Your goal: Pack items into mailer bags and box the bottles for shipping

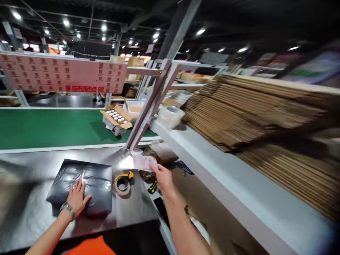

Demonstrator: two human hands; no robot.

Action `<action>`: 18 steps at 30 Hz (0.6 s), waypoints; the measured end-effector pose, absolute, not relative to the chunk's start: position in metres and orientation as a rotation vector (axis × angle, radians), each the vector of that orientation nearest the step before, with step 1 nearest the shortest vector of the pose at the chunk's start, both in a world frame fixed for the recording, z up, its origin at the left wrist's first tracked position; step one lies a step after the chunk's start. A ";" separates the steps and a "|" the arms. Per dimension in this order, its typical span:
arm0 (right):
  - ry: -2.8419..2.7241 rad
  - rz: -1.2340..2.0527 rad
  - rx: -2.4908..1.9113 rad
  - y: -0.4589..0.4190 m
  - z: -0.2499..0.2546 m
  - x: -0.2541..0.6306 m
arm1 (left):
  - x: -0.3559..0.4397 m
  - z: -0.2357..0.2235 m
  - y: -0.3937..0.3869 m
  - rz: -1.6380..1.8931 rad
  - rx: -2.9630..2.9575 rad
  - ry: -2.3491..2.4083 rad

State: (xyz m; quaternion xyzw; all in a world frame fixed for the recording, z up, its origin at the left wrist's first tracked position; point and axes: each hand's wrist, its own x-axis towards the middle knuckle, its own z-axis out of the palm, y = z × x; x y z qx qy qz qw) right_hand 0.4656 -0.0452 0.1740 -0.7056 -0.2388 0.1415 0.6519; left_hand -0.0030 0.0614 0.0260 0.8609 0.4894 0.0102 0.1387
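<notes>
While the cardboard stack (pixel 255 117) fills the shelf (pixel 212 177) on your right, a green belt (pixel 47 127) runs beyond the grey surface (pixel 26 212) and carries an open box (pixel 117 120) of small jars. On the surface lies a black parcel (pixel 98 177); your left hand (pixel 77 196) rests flat on its near edge, fingers spread, gripping nothing. Just right of the parcel sits a tape roll (pixel 122 184). Your right hand (pixel 162 177) reaches forward, its fingers pinching a pale slip (pixel 142 162) by its near corner.
</notes>
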 end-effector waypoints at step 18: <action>-1.552 -0.247 -1.699 -0.049 0.120 0.175 | 0.031 0.105 0.072 0.494 1.235 0.750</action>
